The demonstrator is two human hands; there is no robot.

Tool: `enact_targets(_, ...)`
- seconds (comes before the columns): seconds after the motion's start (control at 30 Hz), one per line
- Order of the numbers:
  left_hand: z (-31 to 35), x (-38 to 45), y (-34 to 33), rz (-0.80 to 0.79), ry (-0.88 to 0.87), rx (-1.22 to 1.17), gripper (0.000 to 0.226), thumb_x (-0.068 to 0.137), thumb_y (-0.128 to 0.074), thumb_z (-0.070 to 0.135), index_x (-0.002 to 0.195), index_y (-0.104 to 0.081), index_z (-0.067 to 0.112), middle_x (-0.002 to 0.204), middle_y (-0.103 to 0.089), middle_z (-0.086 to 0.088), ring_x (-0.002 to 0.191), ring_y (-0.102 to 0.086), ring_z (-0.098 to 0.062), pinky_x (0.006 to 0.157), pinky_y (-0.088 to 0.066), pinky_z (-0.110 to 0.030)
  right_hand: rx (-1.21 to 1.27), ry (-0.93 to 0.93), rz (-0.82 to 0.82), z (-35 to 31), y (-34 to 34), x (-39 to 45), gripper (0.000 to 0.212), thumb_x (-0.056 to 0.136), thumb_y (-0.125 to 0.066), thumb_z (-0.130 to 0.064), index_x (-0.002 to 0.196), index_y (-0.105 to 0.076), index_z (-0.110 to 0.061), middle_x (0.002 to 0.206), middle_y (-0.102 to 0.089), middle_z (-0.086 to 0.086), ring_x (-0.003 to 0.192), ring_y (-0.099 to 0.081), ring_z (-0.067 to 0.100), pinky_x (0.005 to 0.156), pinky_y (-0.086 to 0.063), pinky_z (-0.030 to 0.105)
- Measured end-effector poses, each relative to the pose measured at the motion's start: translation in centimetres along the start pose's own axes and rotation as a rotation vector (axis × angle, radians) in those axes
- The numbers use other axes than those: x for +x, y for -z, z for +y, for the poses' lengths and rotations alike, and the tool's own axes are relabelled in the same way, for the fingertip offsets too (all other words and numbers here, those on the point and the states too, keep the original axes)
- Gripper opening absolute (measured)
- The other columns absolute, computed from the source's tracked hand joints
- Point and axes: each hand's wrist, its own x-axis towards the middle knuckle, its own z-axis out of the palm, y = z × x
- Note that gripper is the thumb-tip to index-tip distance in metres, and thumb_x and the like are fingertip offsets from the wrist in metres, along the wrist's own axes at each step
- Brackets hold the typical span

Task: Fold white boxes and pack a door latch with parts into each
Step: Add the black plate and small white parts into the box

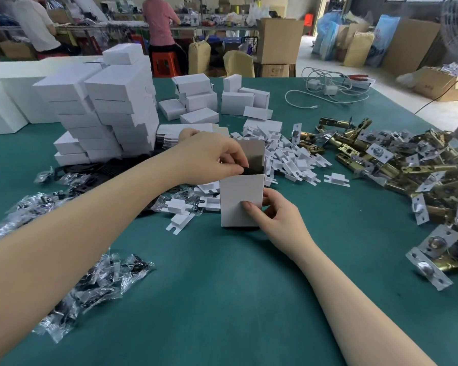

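Observation:
A white box (236, 199) stands upright on the green table (222, 299), its top flap raised. My right hand (278, 220) grips its lower right side, thumb on the front face. At the box's open mouth my left hand (212, 157) pinches a small dark part (249, 170) at the rim. Brass door latches (407, 165) lie heaped at the right. White card inserts (294, 159) are piled behind the box. Clear bags of black parts (90, 289) lie at the left.
Folded white boxes (109, 107) are stacked at the back left, with more loose ones (222, 99) behind. A white cable and charger (325, 91) lie at the far right. Two people work at a bench in the background, among cardboard cartons.

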Motion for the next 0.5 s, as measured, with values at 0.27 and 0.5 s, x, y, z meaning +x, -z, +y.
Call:
enact_targets(0.27, 0.1, -0.1, 1.0, -0.087, -0.03, 0.043, 0.018, 0.092, -0.058, 0.038, 0.079, -0.059, 0.051, 0.078, -0.064, 0.029, 0.088, -0.055, 0.01, 0.102, -0.033, -0.036, 0.002, -0.003, -0.005, -0.1, 0.1, 0.0, 0.026, 0.085, -0.066, -0.053, 0.109, -0.059, -0.046, 0.09, -0.065, -0.016, 0.062, -0.052, 0.001, 0.061, -0.044, 0.013)
enact_targets(0.5, -0.2, -1.4, -0.8, 0.216, -0.181, -0.106, 0.014, 0.091, -0.064, 0.023, 0.101, -0.074, 0.026, 0.099, -0.068, 0.011, 0.096, -0.056, -0.005, 0.091, -0.04, -0.026, -0.009, -0.004, 0.004, -0.1, 0.1, 0.1, 0.032, 0.086, -0.066, -0.053, 0.115, -0.06, -0.042, 0.09, -0.065, -0.015, 0.064, -0.053, 0.001, 0.062, -0.044, 0.014)
